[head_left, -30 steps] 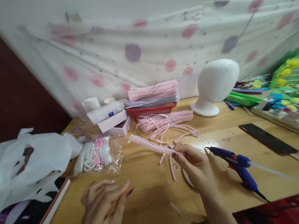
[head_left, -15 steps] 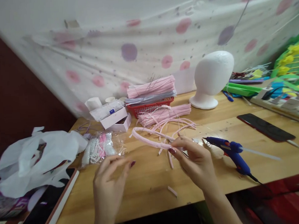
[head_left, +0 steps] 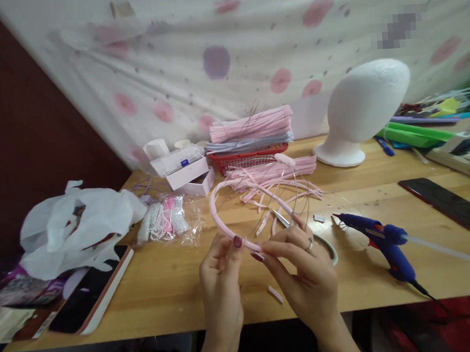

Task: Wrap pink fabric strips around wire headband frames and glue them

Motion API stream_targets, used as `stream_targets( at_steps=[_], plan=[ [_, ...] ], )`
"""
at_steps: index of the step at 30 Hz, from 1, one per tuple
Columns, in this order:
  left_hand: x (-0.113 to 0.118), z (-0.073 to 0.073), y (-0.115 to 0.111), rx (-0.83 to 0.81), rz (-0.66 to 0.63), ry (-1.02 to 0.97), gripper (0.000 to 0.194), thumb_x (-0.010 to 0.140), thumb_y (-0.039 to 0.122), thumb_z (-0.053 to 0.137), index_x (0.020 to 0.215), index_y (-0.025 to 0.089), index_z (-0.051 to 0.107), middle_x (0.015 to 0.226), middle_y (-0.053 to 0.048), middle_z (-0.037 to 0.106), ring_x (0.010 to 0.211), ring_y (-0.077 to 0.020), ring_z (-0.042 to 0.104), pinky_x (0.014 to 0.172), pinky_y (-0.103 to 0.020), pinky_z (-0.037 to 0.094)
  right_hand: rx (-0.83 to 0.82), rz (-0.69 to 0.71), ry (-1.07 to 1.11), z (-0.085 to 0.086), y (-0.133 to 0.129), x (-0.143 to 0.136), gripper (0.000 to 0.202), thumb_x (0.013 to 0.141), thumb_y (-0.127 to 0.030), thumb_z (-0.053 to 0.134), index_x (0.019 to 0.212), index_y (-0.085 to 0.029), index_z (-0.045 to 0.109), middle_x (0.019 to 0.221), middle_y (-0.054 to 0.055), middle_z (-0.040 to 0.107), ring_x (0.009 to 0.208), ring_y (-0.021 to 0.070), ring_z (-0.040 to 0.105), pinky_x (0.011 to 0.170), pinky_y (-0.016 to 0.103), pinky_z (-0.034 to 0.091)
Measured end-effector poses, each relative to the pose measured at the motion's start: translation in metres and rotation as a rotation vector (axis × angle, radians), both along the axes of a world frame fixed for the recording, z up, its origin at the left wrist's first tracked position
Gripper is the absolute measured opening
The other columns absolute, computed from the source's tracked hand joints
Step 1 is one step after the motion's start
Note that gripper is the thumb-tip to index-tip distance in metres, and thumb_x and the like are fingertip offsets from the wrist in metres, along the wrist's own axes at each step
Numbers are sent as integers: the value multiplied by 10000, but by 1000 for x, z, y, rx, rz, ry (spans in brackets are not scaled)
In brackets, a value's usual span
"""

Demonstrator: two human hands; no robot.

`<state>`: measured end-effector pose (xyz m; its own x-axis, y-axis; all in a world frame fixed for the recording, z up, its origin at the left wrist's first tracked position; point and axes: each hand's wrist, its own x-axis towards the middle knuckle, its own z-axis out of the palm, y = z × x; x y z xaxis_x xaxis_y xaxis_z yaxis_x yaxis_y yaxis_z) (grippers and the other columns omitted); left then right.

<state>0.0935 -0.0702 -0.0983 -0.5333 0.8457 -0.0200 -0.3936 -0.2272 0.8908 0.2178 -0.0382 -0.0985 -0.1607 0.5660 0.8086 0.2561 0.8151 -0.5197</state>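
Observation:
My left hand (head_left: 222, 275) pinches the near side of a pink fuzzy headband (head_left: 217, 211), its thumb on top. Close beside it, my right hand (head_left: 304, 272) grips the same band near its end, with fingertips pressed together. The headband curves up and away from me above the table. Thin bare wires rise behind my right fingers, a pink fuzzy piece (head_left: 285, 160) at their top. Under and behind the right hand lie scissors (head_left: 327, 246), partly hidden. Pink pipe cleaner strips (head_left: 273, 192) lie loosely beyond the band. A short pink scrap (head_left: 275, 294) rests between my wrists.
A blue glue gun (head_left: 382, 236) with a glue stick lies at the right, near a phone (head_left: 446, 203). Behind stand a white foam head (head_left: 364, 109) and a red basket (head_left: 250, 158) under pipe cleaner bundles. Bagged beads (head_left: 166, 220) and another phone (head_left: 93, 293) are at left.
My left hand has moved right and closed on the headband, where it was apart before. The headband is now tilted up, its loop showing wider. The view has shifted slightly.

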Motion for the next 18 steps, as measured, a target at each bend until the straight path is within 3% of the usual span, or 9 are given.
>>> stream_targets(
  at_steps=[5,12,18],
  plan=[
    [-2,-5,0,-15,-45,-138,347,616,470,935,650,177,753,673,13,577,705,-113,540,698,-210,464,39,-8,-55,-1,1,-3,173,891,-28,659,899,-200,673,747,-45,635,668,103,613,1169,518,254],
    [9,4,0,-61,-64,-242,320,599,470,943,656,202,778,695,14,630,701,-111,545,749,-235,469,58,-24,-37,-3,8,-2,193,875,-22,650,901,-212,669,728,-45,629,652,114,622,1137,497,323],
    [11,-7,4,-54,-96,-221,293,621,491,928,679,235,798,696,-4,710,736,-142,625,791,-263,500,10,-72,-39,-8,9,-4,226,863,-31,662,917,-250,668,721,-50,634,640,129,612,1043,475,400]
  ],
)
